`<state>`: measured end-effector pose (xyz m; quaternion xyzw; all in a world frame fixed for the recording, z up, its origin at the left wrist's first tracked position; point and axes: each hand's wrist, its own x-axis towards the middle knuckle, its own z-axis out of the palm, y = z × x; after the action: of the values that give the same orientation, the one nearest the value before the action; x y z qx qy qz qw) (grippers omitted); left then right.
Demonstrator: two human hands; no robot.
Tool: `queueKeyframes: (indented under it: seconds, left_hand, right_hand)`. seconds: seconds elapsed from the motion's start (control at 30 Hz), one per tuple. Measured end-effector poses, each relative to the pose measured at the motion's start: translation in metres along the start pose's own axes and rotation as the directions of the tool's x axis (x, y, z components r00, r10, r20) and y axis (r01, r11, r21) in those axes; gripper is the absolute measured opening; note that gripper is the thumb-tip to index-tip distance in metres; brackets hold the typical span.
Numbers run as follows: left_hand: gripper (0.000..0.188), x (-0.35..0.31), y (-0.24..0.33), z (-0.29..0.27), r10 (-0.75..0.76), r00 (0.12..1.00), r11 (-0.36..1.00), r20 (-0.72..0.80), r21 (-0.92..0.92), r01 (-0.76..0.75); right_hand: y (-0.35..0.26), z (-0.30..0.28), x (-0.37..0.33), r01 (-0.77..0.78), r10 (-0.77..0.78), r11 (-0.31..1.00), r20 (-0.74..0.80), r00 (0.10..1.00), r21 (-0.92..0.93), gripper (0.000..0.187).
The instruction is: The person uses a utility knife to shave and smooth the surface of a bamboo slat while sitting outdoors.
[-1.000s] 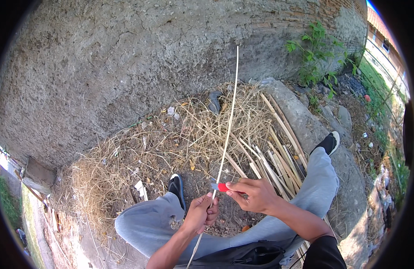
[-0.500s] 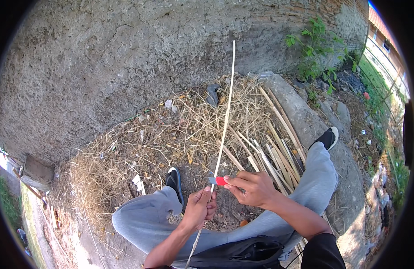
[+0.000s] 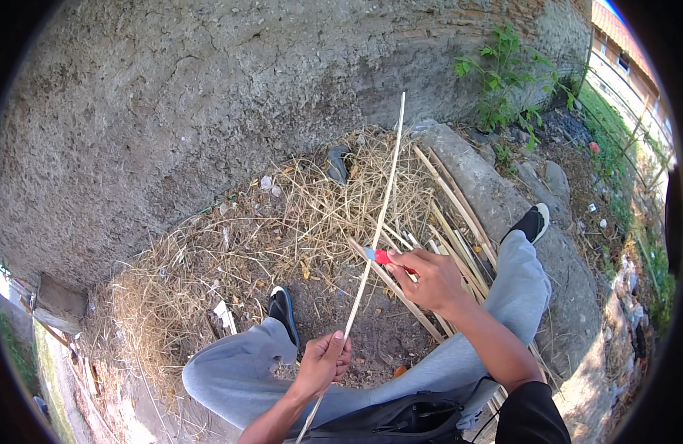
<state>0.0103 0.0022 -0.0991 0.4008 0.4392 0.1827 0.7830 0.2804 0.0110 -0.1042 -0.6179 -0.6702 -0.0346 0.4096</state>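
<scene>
A long, thin, pale bamboo strip (image 3: 388, 185) runs up and away from my lap, its far end in front of the wall. My left hand (image 3: 321, 365) is closed round its lower part, thumb on top. In my right hand (image 3: 432, 283) is a small knife (image 3: 381, 257) with a red handle, fingers wrapped on it. The short grey blade meets the strip well above my left hand, roughly midway along it. My right palm hides the rest of the handle.
Several cut strips (image 3: 460, 200) lie right of centre, beside a large stone slab (image 3: 471, 159). Dry straw-like shavings (image 3: 160, 296) spread over the ground below a rough wall (image 3: 171, 111). My feet in dark shoes (image 3: 284, 311) flank the work; a green plant (image 3: 497, 78) grows by the wall.
My right hand and the knife have moved up the strip, away from my left hand. The strip now leans further right, its far tip lower in the view.
</scene>
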Motion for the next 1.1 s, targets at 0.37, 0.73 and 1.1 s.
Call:
queueKeyframes:
  seconds: [0.37, 0.73, 1.1]
  left_hand:
    - [0.034, 0.000, 0.002, -0.005, -0.013, 1.000, 1.000, 0.009, 0.011, 0.013]
    - [0.035, -0.009, 0.004, -0.001, -0.003, 1.000, 0.999, -0.006, 0.045, 0.004]
    - [0.029, -0.045, -0.037, -0.046, -0.106, 0.994, 0.994, 0.039, 0.038, 0.104]
  right_hand:
    - [0.011, 0.005, 0.005, 0.012, -0.012, 1.000, -0.053, 0.999, -0.003, 0.014]
    - [0.015, 0.009, 0.005, 0.049, -0.048, 0.999, -0.096, 0.994, 0.010, 0.016]
    - [0.056, -0.037, 0.026, -0.271, 0.269, 0.962, -0.059, 0.961, -0.026, 0.016]
